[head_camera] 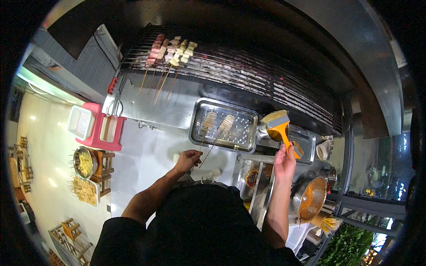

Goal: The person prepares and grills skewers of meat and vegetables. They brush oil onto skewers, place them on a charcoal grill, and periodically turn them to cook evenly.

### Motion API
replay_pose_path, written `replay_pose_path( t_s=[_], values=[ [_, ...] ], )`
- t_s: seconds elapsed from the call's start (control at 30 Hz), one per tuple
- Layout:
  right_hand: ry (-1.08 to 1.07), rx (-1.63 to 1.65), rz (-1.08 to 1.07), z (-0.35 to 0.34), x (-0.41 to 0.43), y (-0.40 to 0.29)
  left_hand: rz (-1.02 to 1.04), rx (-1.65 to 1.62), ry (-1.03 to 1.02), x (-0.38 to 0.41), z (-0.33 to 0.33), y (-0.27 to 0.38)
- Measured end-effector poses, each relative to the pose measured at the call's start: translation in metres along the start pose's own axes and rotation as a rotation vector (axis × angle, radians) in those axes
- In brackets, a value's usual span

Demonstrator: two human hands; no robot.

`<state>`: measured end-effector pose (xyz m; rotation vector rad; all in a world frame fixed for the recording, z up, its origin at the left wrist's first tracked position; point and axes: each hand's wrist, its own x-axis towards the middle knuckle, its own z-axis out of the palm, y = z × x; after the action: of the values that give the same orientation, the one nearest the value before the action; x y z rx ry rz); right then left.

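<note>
My left hand [189,161] pinches the stick of a skewer whose spiral-cut food [209,120] lies over a perforated steel tray [192,129]. A second skewer of similar food [227,123] rests in that tray, its stick pointing down past my left hand. My right hand [285,163] grips the orange handle of a wide basting brush [280,124]. The pale bristles are above a steel pot [264,132] at the tray's right. Several skewers of meat and pale pieces [171,51] lie on the charcoal grill [229,71], at its left part.
A second steel tray [313,146] with another brush [297,150] stands at the right, above a large bowl of orange-red seasoning [313,198]. Tongs [115,104] lie at the counter's left end. Beyond are a pink stool [116,144], a white basket [81,122] and a bowl of skewers [85,163].
</note>
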<state>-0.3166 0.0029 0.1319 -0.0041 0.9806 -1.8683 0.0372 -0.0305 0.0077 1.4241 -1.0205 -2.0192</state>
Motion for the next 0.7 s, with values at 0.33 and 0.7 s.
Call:
replay_pose_path(
  t_s=[0.33,0.7],
  values=[
    [-0.592,-1.496,-0.321,0.112,-0.010,0.097,0.028,-0.076,0.004,0.012,0.004,0.002],
    [-0.725,-1.773,-0.685,0.107,-0.014,0.125,0.029,-0.118,-0.009,0.011,-0.005,0.002]
  ],
)
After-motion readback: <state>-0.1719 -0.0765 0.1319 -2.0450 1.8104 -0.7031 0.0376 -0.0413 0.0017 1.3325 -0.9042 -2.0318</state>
